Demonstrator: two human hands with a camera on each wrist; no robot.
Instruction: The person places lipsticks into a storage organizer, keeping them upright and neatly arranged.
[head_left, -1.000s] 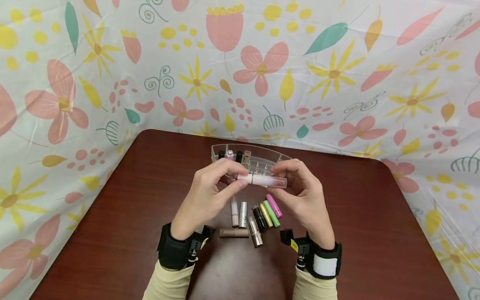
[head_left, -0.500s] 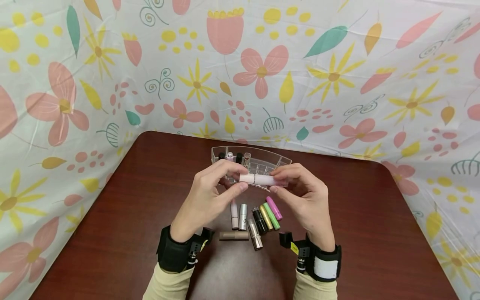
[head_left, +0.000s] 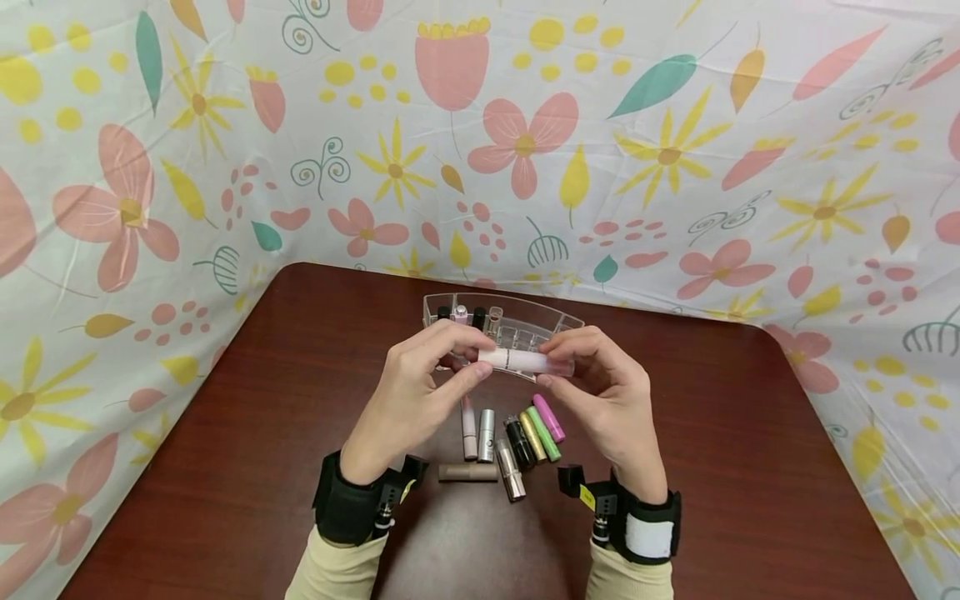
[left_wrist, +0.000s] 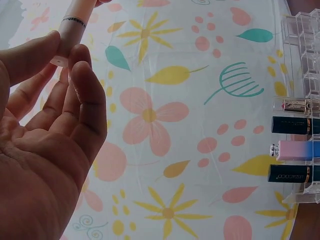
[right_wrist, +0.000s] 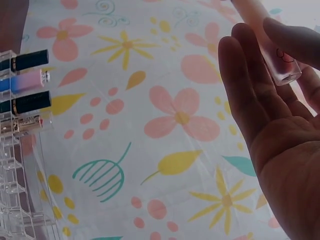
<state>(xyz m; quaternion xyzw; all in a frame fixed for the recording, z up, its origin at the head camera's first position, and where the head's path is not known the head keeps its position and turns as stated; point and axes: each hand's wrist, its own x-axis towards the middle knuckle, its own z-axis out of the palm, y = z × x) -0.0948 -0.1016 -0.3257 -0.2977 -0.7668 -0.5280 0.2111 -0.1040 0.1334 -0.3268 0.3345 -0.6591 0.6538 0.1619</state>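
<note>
A pale pink lip gloss tube (head_left: 525,360) lies level between my two hands, above the table. My left hand (head_left: 416,396) pinches its whitish end between thumb and fingers. At the other end, my right hand (head_left: 611,396) pinches the clear, pinkish part. Small dark lettering rings the tube (left_wrist: 75,22) in the left wrist view. Behind the hands stands a clear organizer (head_left: 517,335), partly hidden by them. Several lipsticks stand in its left side, among them a black one (left_wrist: 290,125) and a pink-and-blue one (left_wrist: 297,150).
Below the hands on the dark table (head_left: 750,467) lie a pink tube (head_left: 469,437), a silver one (head_left: 486,435), a taupe one (head_left: 467,472), a clear-and-silver one (head_left: 510,471), a black one (head_left: 519,440), a gold one (head_left: 533,436), a green one (head_left: 543,432) and a magenta one (head_left: 549,417). A floral curtain (head_left: 300,108) surrounds the table.
My right fingers now cover more of the lip gloss tube's clear end than a second ago, and the tube appears slightly turned. Both hands stay nearly in place; the view has shifted slightly.
</note>
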